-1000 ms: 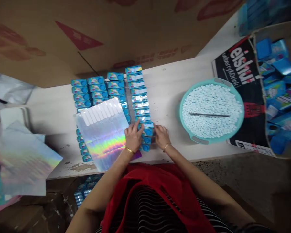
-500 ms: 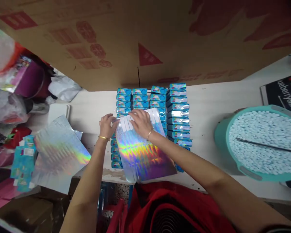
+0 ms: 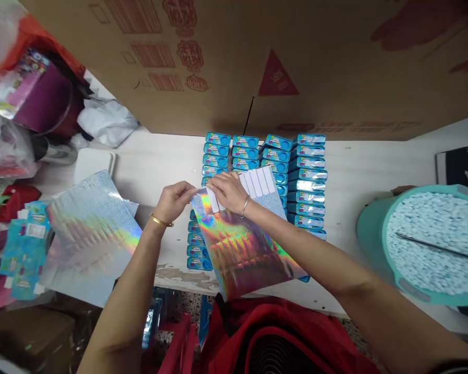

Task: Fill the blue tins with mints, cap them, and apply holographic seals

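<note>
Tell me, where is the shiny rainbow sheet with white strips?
The rainbow sheet lies mid-table over the blue packs, under both hands, left of the teal tub.

Left hand and right hand close together, fingers pinched.

Sheet: holographic, rainbow sheen, rectangular, tilted, lying over tins, near edge overhanging table front. Top edge carries row of white strips, parallel, side by side. Left hand pinches sheet's top-left corner. Right hand rests on top edge, fingers on one white strip at left end of row.

Tins: small, blue, printed lids, flat on table in four tight columns; right column partly silver-topped. Middle rows hidden under sheet.
</note>
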The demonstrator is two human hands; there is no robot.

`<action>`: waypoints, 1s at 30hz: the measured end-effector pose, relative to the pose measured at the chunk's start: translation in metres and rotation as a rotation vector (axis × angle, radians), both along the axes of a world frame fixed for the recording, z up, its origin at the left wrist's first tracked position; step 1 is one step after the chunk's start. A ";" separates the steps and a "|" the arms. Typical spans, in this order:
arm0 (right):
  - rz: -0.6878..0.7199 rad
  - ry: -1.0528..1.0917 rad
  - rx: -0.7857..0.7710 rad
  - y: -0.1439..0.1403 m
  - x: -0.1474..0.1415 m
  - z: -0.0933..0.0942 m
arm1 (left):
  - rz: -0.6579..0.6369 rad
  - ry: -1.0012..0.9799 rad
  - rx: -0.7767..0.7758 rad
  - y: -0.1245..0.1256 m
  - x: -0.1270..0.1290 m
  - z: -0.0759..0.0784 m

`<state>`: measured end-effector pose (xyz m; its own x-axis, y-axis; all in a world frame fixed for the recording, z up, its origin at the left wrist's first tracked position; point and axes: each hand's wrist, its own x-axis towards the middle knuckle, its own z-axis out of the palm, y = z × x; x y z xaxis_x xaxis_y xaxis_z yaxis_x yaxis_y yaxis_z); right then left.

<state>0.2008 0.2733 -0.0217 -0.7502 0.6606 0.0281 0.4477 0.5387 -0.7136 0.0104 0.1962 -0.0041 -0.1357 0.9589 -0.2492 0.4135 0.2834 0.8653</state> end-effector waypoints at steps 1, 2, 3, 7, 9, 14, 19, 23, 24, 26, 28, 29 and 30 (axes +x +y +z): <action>-0.002 0.004 -0.017 0.000 0.000 0.001 | -0.013 -0.012 -0.021 0.000 0.001 -0.001; -0.007 0.005 -0.030 0.001 0.000 0.001 | -0.031 0.015 -0.026 0.001 0.002 -0.001; -0.011 0.002 -0.039 0.001 0.000 0.001 | -0.054 0.085 -0.012 0.002 0.004 0.000; -0.022 -0.019 -0.033 0.003 -0.002 -0.001 | -0.122 0.526 0.175 0.003 0.015 0.009; -0.020 -0.027 -0.031 0.005 -0.003 0.000 | -0.145 0.634 0.229 0.003 0.021 0.012; 0.019 -0.059 -0.015 0.007 -0.007 0.003 | -0.150 0.658 0.273 -0.003 0.027 0.005; -0.001 -0.099 -0.035 0.006 -0.013 0.001 | -0.124 0.719 0.338 -0.011 0.030 -0.007; -0.010 -0.131 -0.055 0.005 -0.017 -0.001 | -0.137 0.807 0.417 -0.017 0.033 -0.013; -0.012 -0.136 -0.055 0.005 -0.018 -0.002 | -0.139 0.825 0.432 -0.020 0.035 -0.013; -0.022 -0.144 -0.051 0.006 -0.020 -0.004 | -0.142 0.845 0.452 -0.027 0.040 -0.011; -0.036 -0.155 -0.044 0.008 -0.022 -0.008 | -0.149 0.814 0.473 -0.037 0.048 -0.005; -0.045 -0.161 -0.040 0.009 -0.023 -0.011 | -0.153 0.765 0.483 -0.043 0.052 0.000; -0.053 -0.165 -0.034 0.010 -0.023 -0.013 | -0.144 0.692 0.491 -0.049 0.056 0.005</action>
<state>0.1777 0.2829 -0.0351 -0.7071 0.6976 -0.1157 0.5871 0.4880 -0.6459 0.0662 0.1475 0.0011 0.0274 0.9559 0.2923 0.8963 -0.1530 0.4162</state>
